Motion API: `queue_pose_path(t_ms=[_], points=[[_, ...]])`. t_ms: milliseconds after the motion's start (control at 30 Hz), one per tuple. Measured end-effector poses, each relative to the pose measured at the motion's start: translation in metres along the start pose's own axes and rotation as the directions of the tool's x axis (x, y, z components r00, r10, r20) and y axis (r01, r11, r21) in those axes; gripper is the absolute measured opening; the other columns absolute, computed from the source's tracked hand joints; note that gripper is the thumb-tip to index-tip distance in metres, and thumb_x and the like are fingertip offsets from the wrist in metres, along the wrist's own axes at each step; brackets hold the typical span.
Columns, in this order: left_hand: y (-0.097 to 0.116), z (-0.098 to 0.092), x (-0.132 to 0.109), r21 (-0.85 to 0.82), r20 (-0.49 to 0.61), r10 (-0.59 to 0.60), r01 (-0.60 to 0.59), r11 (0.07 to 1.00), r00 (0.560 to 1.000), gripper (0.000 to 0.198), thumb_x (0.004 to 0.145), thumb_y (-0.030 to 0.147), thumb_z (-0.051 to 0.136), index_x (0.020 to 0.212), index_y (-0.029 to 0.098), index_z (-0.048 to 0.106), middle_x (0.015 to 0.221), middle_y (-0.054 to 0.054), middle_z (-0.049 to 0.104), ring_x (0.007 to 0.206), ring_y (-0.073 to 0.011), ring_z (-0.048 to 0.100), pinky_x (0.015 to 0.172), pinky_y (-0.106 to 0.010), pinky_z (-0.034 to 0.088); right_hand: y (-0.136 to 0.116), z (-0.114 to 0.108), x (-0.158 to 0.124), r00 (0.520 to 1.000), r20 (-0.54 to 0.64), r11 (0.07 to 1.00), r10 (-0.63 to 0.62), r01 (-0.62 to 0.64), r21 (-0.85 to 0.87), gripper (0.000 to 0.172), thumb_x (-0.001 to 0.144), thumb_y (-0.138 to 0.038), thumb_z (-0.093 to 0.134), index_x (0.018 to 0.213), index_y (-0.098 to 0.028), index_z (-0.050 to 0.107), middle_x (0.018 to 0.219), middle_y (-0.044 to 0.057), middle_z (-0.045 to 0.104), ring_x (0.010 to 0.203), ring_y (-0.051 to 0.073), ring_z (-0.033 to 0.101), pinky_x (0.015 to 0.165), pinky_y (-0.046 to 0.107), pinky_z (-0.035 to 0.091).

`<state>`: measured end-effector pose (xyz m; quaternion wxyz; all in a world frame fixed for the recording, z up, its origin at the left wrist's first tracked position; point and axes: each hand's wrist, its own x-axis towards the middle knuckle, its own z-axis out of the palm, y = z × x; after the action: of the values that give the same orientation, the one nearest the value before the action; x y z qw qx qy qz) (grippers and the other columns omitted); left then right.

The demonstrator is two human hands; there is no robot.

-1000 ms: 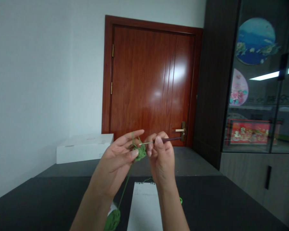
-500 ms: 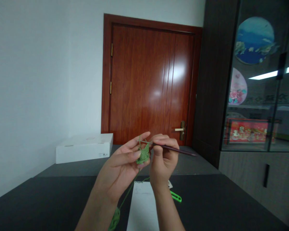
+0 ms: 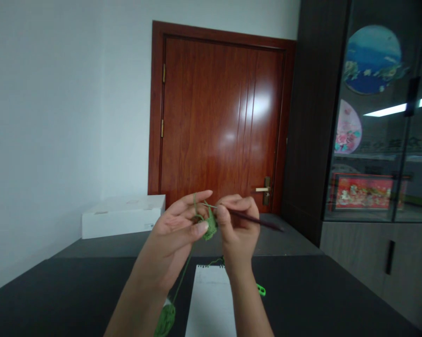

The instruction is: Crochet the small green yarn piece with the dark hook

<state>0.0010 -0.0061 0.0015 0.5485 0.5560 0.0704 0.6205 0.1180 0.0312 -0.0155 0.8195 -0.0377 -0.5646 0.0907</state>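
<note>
Both hands are raised in front of me over a dark table (image 3: 74, 290). My left hand (image 3: 176, 234) pinches a small green crochet piece (image 3: 210, 226) between thumb and fingers, with green yarn (image 3: 183, 276) looped over the forefinger. The strand runs down to a green yarn ball (image 3: 164, 319) at the table's near edge. My right hand (image 3: 237, 227) is closed on a dark crochet hook (image 3: 256, 220), its metal tip pushed into the green piece and its handle pointing right.
A white spiral notepad (image 3: 211, 299) lies on the table under my hands, with a small green clip-like object (image 3: 260, 290) beside it. A white flat box (image 3: 123, 215) sits at the back left. Behind are a brown door (image 3: 221, 117) and a glass-fronted cabinet (image 3: 372, 126).
The hook's handle has swung from level to slanting down to the right. The hook tip and green piece rose slightly, then settled back closer to my left fingers.
</note>
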Motion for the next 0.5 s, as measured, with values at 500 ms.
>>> queue_pose_path(t_ms=[500], points=[[0.004, -0.003, -0.002, -0.333, 0.116, -0.257, 0.281, 0.9, 0.96, 0.023, 0.066, 0.004, 0.075, 0.082, 0.013, 0.062, 0.079, -0.005, 0.054, 0.076, -0.0184, 0.053, 0.074, -0.036, 0.049, -0.006, 0.006, 0.002, 0.958, -0.117, 0.913, 0.262, -0.207, 0.35, 0.019, 0.097, -0.038, 0.057, 0.085, -0.024, 0.05, 0.067, -0.005, 0.046, 0.058, 0.011, 0.045, 0.057, 0.024, 0.039]])
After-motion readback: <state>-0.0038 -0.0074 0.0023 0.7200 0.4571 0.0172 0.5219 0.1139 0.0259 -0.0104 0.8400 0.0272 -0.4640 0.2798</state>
